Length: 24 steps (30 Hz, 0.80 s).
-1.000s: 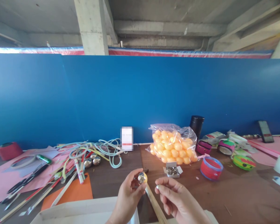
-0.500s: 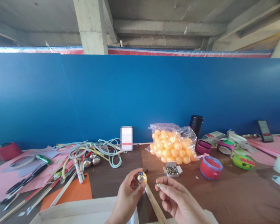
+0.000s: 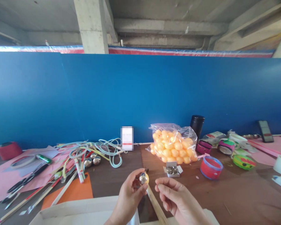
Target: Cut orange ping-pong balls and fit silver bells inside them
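Observation:
My left hand (image 3: pixel 128 198) pinches a small ball (image 3: pixel 143 178), part silver and part orange, that sits on the end of a wooden stick (image 3: pixel 155 204). My right hand (image 3: pixel 178 200) is just right of the ball with thumb and forefinger pressed together; what they hold is too small to name. Beyond my hands an open small box of silver tacks (image 3: pixel 173 170) lies on the brown table (image 3: pixel 236 197). Behind it stands a clear bag of orange balls (image 3: pixel 173 148).
At the left lie scissors (image 3: pixel 23 182), sticks, coloured tubing (image 3: pixel 107 150), two silver balls (image 3: pixel 93 161) and orange paper (image 3: pixel 70 192). A white box (image 3: pixel 84 212) sits at the near edge. Tape rolls (image 3: pixel 212 167), a black cylinder (image 3: pixel 197 125) and a phone (image 3: pixel 265 131) are at the right. A blue wall (image 3: pixel 140 97) backs the table.
My right hand has closed in slightly toward the ball, and the tiny silver piece seen at its fingertips earlier no longer shows. My left hand keeps its hold.

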Each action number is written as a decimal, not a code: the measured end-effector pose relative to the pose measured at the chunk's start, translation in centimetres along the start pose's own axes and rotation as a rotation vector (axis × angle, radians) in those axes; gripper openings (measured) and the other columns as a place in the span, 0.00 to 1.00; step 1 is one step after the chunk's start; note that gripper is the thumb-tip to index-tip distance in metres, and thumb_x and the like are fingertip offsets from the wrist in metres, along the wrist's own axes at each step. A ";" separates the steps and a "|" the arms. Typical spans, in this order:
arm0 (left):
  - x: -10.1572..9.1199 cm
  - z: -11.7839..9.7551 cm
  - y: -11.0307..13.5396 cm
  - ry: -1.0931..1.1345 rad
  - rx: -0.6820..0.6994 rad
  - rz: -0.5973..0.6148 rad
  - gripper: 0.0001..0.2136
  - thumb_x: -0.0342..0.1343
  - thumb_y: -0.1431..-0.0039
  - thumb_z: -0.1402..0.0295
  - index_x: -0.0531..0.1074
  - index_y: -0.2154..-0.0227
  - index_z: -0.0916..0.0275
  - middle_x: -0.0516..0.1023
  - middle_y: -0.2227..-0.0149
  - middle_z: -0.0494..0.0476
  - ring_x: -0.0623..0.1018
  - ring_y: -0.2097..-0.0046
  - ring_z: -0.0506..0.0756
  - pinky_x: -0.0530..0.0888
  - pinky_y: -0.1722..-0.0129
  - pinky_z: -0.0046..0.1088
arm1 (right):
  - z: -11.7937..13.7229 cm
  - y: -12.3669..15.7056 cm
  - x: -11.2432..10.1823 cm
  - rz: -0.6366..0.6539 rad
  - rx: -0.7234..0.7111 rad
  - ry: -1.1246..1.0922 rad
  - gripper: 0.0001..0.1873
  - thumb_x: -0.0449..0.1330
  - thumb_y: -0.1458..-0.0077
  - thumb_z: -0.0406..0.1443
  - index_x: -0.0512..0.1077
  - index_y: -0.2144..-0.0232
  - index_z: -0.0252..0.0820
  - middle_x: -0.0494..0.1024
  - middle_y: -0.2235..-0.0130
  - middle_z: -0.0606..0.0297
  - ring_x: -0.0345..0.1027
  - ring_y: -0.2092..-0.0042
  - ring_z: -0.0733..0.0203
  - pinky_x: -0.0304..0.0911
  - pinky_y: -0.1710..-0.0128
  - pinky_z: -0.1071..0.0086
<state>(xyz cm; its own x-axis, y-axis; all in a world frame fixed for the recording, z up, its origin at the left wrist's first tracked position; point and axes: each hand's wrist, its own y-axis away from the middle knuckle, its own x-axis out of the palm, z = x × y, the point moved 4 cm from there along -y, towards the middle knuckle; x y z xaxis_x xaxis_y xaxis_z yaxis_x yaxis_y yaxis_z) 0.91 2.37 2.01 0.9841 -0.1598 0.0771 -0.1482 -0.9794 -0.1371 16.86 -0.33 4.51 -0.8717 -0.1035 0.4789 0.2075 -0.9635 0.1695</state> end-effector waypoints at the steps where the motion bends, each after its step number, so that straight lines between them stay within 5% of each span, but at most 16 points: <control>1: 0.1 0.1 0.0 0.014 0.008 0.016 0.23 0.60 0.49 0.62 0.66 0.51 0.63 0.73 0.61 0.59 0.73 0.63 0.55 0.74 0.66 0.31 | 0.0 0.0 0.0 -0.002 0.006 -0.007 0.14 0.72 0.62 0.38 0.76 0.72 0.38 0.76 0.74 0.66 0.60 0.79 0.74 0.56 0.81 0.81; 11: 0.5 0.0 0.0 -0.002 0.044 0.102 0.22 0.62 0.51 0.66 0.69 0.51 0.58 0.71 0.52 0.60 0.73 0.57 0.56 0.70 0.57 0.31 | -0.4 -0.1 0.3 0.036 0.005 0.005 0.16 0.70 0.60 0.42 0.72 0.74 0.38 0.73 0.79 0.70 0.57 0.83 0.76 0.50 0.84 0.81; 24: 1.1 -0.5 0.3 0.101 0.007 0.123 0.22 0.64 0.54 0.67 0.71 0.53 0.59 0.75 0.57 0.60 0.75 0.58 0.56 0.71 0.57 0.32 | -1.0 -0.7 0.2 0.039 0.021 0.078 0.17 0.69 0.59 0.44 0.69 0.75 0.38 0.68 0.83 0.75 0.53 0.86 0.78 0.44 0.85 0.81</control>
<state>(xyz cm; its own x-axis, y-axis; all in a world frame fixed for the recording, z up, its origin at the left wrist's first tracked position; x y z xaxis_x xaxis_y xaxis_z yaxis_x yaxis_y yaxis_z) 1.88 1.83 2.51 0.9436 -0.2909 0.1583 -0.2664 -0.9507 -0.1589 16.11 0.06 3.60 -0.8948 -0.1604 0.4168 0.2503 -0.9530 0.1706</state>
